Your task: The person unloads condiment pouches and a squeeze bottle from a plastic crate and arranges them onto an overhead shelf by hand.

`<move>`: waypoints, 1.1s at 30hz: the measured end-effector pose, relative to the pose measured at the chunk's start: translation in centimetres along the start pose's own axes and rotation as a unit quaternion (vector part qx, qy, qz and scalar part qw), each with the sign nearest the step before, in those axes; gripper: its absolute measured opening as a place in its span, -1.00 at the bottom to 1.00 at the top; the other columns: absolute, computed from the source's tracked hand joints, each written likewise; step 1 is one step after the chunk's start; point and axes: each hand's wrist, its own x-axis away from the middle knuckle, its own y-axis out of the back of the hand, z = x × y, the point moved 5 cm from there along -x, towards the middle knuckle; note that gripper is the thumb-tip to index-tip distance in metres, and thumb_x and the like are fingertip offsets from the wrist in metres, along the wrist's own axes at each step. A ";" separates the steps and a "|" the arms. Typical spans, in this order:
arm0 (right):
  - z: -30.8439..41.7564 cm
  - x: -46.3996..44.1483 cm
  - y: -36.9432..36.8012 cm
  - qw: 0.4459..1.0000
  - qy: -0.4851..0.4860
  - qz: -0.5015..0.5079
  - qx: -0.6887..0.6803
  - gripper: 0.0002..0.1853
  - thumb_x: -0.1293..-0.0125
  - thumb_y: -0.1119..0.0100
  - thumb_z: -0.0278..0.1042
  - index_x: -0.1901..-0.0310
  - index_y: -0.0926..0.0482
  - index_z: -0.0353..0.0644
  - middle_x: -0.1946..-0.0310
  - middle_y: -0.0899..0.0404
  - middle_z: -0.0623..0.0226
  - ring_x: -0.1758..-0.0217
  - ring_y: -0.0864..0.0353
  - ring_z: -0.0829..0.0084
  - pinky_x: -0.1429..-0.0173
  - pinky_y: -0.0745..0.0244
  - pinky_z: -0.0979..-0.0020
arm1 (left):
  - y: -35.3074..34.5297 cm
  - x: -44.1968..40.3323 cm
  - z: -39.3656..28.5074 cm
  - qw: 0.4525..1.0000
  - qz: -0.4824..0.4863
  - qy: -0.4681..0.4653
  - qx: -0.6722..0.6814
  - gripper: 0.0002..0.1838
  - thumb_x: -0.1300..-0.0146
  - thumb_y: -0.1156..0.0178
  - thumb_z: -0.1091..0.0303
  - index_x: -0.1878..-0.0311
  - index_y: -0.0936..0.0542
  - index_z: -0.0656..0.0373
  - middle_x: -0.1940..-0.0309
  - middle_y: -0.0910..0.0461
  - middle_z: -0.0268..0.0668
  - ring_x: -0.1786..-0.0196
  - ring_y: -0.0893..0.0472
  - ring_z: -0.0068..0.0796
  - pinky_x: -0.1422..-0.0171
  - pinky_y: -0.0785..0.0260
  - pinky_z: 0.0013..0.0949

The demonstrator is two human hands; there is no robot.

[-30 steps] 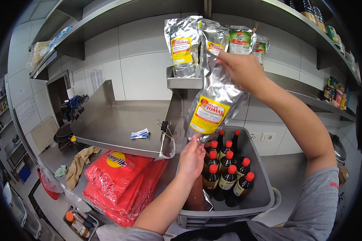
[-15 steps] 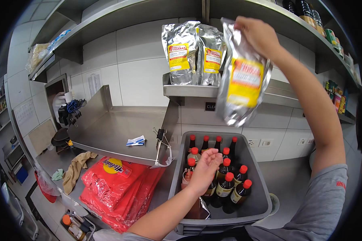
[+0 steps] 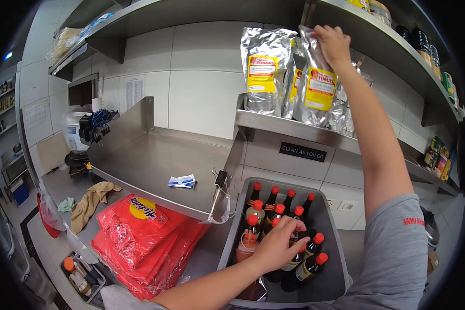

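My right hand (image 3: pixel 333 44) grips the top edge of a silver pouch of lemon sauce (image 3: pixel 319 90) with a yellow and red label. The pouch stands upright at the steel wall shelf (image 3: pixel 263 122), beside two similar pouches; the one at the left is a lemon sauce pouch (image 3: pixel 263 72), and the middle pouch (image 3: pixel 294 80) is partly covered. Above the grey tub (image 3: pixel 338 253), my left hand (image 3: pixel 280 247) hovers with fingers and thumb apart, close to the red caps of several dark sauce bottles (image 3: pixel 311 266). Whether its fingertips touch a cap is hard to see.
Red plastic-wrapped packs (image 3: pixel 139 237) lie left of the tub, under a raised steel tray (image 3: pixel 165 160) holding small blue-white packets (image 3: pixel 182 181). A tan cloth (image 3: pixel 93 201) lies further left. An upper shelf (image 3: pixel 206 39) overhangs the pouches.
My right hand has brought the pouch from in front of the shelf back onto it, next to the others. My left hand's fingers have spread over the bottles. The view has shifted.
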 end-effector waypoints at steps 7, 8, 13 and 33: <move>-2.4 5.3 -1.5 0.946 -0.133 -0.205 -0.212 -0.45 -0.24 -0.22 0.04 -0.16 -0.46 -0.13 -0.13 -0.44 0.10 -0.30 -0.29 0.12 -0.36 -0.15 0.18 | 0.6 -0.3 0.5 0.999 -0.033 0.004 -0.006 -0.67 -0.24 -0.27 0.28 0.01 -0.45 0.18 0.09 -0.41 -0.24 0.18 -0.52 -0.40 0.05 -0.42 -0.37; -2.3 7.7 -1.4 0.945 -0.196 -0.162 -0.205 -0.35 -0.27 -0.19 0.08 -0.22 -0.38 -0.27 -0.17 -0.41 0.07 -0.37 -0.21 0.14 -0.39 -0.10 0.18 | 0.7 0.0 0.7 0.999 -0.049 -0.001 -0.007 -0.66 -0.24 -0.27 0.28 0.00 -0.45 0.17 0.09 -0.40 -0.24 0.18 -0.52 -0.38 0.05 -0.42 -0.36; 0.1 15.9 -0.7 0.673 -0.461 0.274 -0.509 0.04 -0.18 -0.20 0.29 -0.45 0.20 -0.05 -0.37 -0.13 -0.03 -0.42 -0.15 -0.01 -0.22 -0.20 -0.31 | 0.8 0.2 1.0 0.997 -0.072 -0.007 0.018 -0.68 -0.24 -0.25 0.29 0.07 -0.38 0.19 0.09 -0.37 -0.21 0.13 -0.54 -0.30 0.02 -0.41 -0.31; -1.6 16.2 -1.4 0.938 -0.163 0.067 -0.298 -0.12 -0.26 -0.18 0.13 -0.43 -0.08 -0.27 -0.37 -0.16 -0.09 -0.46 -0.13 0.12 -0.49 0.01 0.21 | 6.0 0.7 0.5 0.954 -0.283 -0.001 -0.099 -0.72 -0.17 -0.26 0.33 0.13 -0.41 0.14 0.17 -0.38 -0.23 0.15 -0.56 -0.19 0.21 -0.44 -0.24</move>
